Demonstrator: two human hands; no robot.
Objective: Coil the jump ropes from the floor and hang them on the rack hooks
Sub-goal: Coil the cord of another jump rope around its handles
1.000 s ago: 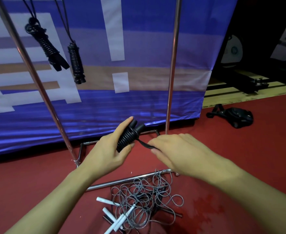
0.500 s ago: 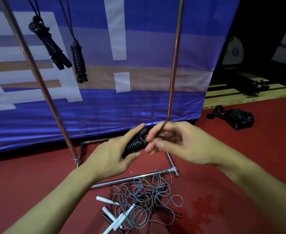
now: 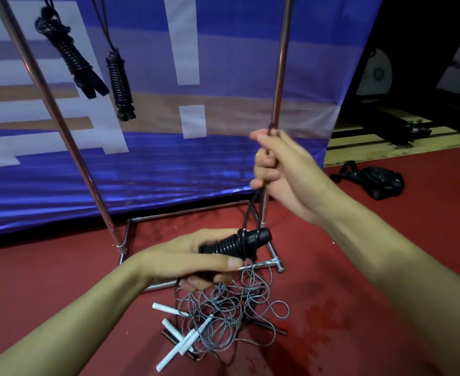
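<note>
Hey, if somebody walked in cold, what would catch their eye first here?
Probably the two hands in the middle: the left hand grips a coiled black jump rope, while the right hand pulls its loop upward. Next, the grey rope tangle with white handles on the red floor below, and two black bundles hanging at upper left.

The left hand [image 3: 196,260] grips a coiled black jump rope [image 3: 235,244] low over the red floor [image 3: 386,267], while the right hand [image 3: 280,169] pinches its loose cord, raised beside the rack's right pole [image 3: 281,66]. Two coiled ropes [image 3: 120,82] hang at upper left (black, wound tight). A tangle of grey ropes with white handles [image 3: 223,308] lies on the floor below the hands.
</note>
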